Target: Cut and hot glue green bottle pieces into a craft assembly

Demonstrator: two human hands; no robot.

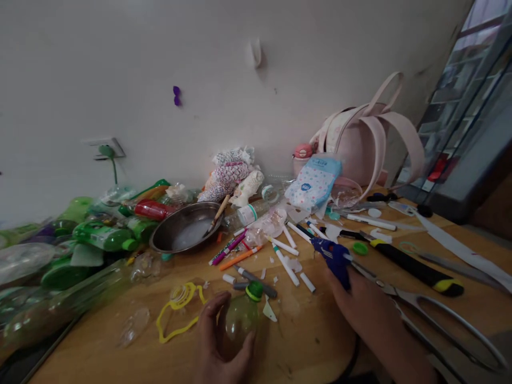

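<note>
My left hand [224, 336] is wrapped round a translucent yellow-green plastic bottle [239, 320] with a green cap [254, 290], close to the table's near side. My right hand [360, 304] grips a blue glue gun [333, 256], whose front end points up and left, above the table and apart from the bottle. The gun's cord runs down below my right wrist. Beside the bottle lie a small pale scrap [269, 309] and grey marker pieces [256, 280]. A yellow plastic strip with a clear bottle neck [182, 296] lies left of my left hand.
Plastic bottles [104, 234] are heaped at the left, next to a metal bowl [180, 229] holding a brush [217, 215]. Markers [286, 264] lie scattered mid-table. Large scissors [424, 298] and a black-yellow cutter [416, 266] lie right; a pink backpack [354, 136] stands behind.
</note>
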